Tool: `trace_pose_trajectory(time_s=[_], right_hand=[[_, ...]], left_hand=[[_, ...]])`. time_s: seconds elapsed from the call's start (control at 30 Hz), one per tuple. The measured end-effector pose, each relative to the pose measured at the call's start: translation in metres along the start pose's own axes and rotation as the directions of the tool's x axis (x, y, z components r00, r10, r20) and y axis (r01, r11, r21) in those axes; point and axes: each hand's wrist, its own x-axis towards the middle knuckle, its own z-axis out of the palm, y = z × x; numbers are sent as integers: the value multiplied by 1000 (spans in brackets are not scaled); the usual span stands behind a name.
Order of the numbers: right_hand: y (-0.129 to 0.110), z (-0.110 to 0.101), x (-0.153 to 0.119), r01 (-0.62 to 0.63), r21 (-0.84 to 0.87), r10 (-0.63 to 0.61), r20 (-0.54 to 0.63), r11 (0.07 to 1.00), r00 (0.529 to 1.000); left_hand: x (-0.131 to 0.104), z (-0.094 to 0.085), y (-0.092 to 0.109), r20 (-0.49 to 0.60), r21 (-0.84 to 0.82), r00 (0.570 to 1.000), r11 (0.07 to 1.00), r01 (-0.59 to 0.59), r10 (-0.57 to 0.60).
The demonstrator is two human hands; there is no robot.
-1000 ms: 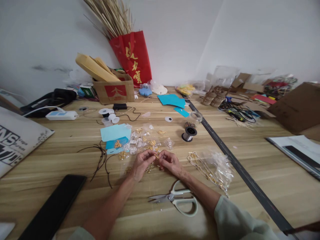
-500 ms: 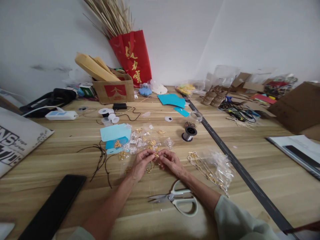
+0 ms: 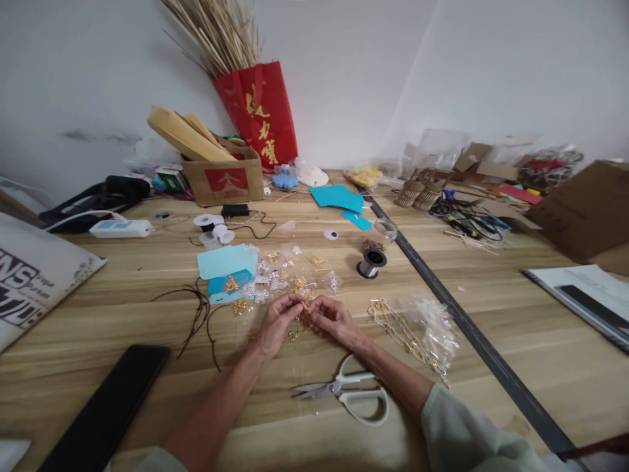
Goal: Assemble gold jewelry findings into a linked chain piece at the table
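My left hand [image 3: 281, 320] and my right hand [image 3: 332, 318] meet fingertip to fingertip over the table, each in a pinch. Between them is a small gold-coloured jewellery piece [image 3: 305, 307]; its exact kind is too small to tell. A gold chain [image 3: 293, 333] lies or hangs just below the fingers. Beyond the hands are small bags and heaps of gold findings [image 3: 299, 283] and silver findings [image 3: 265, 282]. Scissors with pale green handles [image 3: 344, 388] lie in front of my right forearm. To the right rest silver and gold chains [image 3: 400, 334] beside clear plastic bags [image 3: 432, 328].
A spool of wire [image 3: 372, 263] stands beyond my right hand. Black cords [image 3: 196, 311] and blue cards [image 3: 227, 262] lie to the left, with a black phone-like slab [image 3: 105, 406] nearer. A dark strip [image 3: 457, 314] crosses the table. Boxes and a red bag [image 3: 260, 118] line the wall.
My right fingers have shifted slightly left, closer to the left fingertips, and the gold piece between them has turned a little. Everything else on the table stays put.
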Motion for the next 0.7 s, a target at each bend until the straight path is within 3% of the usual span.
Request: trace_pose_trajectory(time_s=[0.33,0.7], right_hand=[[0,-2,1,3,50,1,-78,999,997],[3,-2,4,11,40,-5,-132,999,991]], left_hand=[[-3,6,6,-54,161,998,987,-26,35],[-4,6,8,-6,113,1000,994,4,-3]])
